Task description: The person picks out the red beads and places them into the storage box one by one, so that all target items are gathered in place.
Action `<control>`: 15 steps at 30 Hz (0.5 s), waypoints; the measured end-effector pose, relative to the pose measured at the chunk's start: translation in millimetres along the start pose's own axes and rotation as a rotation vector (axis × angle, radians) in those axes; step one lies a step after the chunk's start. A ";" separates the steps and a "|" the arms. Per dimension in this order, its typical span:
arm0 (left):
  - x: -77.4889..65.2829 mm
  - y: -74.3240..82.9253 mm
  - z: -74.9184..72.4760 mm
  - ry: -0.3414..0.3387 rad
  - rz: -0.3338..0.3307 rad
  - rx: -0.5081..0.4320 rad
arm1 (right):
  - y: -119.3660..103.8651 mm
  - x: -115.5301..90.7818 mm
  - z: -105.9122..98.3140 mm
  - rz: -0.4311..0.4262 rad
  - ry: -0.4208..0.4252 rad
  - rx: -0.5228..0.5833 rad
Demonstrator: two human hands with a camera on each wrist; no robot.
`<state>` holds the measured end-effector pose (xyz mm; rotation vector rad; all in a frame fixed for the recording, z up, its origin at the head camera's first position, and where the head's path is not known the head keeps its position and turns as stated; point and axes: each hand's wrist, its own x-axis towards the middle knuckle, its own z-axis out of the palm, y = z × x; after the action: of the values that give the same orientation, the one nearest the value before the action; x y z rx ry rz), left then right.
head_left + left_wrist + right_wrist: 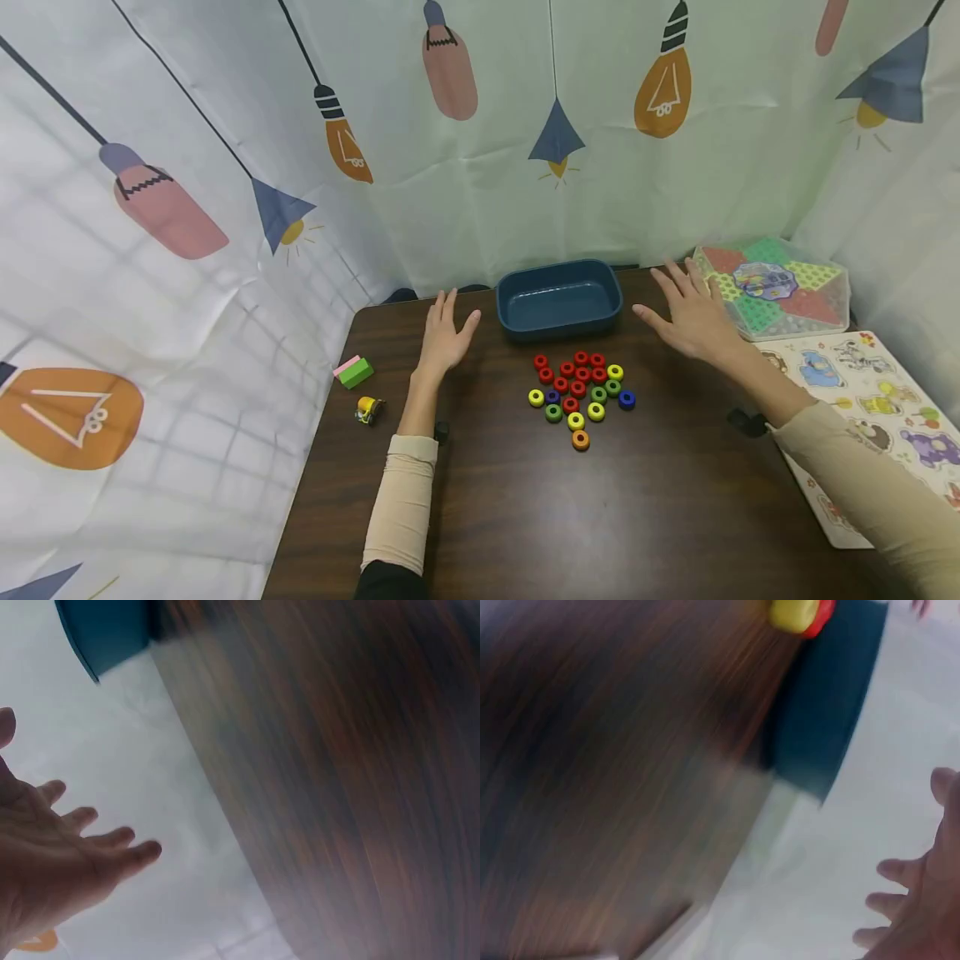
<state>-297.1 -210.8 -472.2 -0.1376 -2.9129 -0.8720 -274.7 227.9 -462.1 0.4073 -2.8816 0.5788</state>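
Note:
My left hand (444,337) is held to the left of a dark blue tray (558,327), fingers spread and holding nothing. On the tray's other side, my right hand (693,317) is likewise spread, with nothing in it, near a clear lidded box (832,315). Neither hand touches the tray. In front of the tray lies a loose cluster of small rings in red, yellow, green, blue and orange, among them an orange ring (581,440) at the near end and a blue ring (627,400) at the right. Both wrist views show the tray's end and the outstretched fingers.
A white board with animal pictures (873,358) lies under the right forearm. At the table's left side are a green and pink block (355,372) and a small yellow toy (368,409). A curtain printed with lamps (480,208) hangs behind the table (510,517).

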 end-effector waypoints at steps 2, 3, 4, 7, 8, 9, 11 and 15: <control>1.7 8.2 4.5 -0.025 0.018 -0.075 | -11.9 0.1 3.5 -0.032 0.013 0.061; 2.9 11.8 7.5 -0.035 0.024 -0.106 | -17.2 0.3 5.9 -0.050 0.025 0.087; 3.9 15.4 10.6 -0.041 0.025 -0.136 | -22.6 0.4 8.4 -0.062 0.033 0.111; 6.6 25.1 21.2 -0.039 0.006 -0.228 | -36.6 -2.4 16.2 -0.076 0.045 0.184; 7.7 27.4 25.2 -0.032 -0.007 -0.259 | -40.7 -4.1 18.4 -0.071 0.046 0.210; 8.5 29.9 29.0 -0.026 -0.021 -0.291 | -44.5 -6.0 20.7 -0.062 0.043 0.238; 10.1 34.9 35.7 -0.017 -0.049 -0.354 | -51.0 -9.7 25.0 -0.046 0.029 0.304; 14.1 43.7 45.9 -0.024 -0.081 -0.473 | -57.2 -13.2 35.2 -0.046 -0.031 0.382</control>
<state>-309.2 -148.2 -485.0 -0.0637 -2.6897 -1.5667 -249.2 166.1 -477.0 0.5359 -2.7753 1.1283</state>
